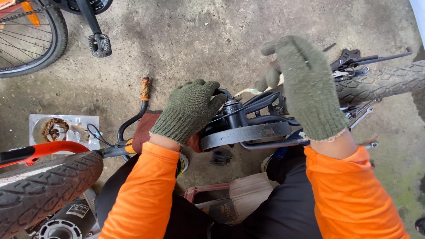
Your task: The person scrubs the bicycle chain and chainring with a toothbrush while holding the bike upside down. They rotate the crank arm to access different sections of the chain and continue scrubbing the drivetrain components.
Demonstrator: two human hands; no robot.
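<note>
Left hand (188, 110) clamps the black bike frame (248, 132) at centre to steady it, right hand (307, 86) hovers half-open at 2 o'clock, gripping nothing I can see, tyre (380, 82) at 3 o'clock.

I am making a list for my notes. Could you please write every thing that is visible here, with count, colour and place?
bicycle frame part: one, black, centre, under the hands
tyres: two, black; one lower left, one far right
bicycle wheel: one, black, top left corner
pedal: one, black, top left
handlebar grip: one, orange-brown, left of centre
foil tray: one, silver, on the floor at left
concrete floor: grey
left hand: green knit glove, orange sleeve, gripping the frame part
right hand: green knit glove, raised above it
</note>
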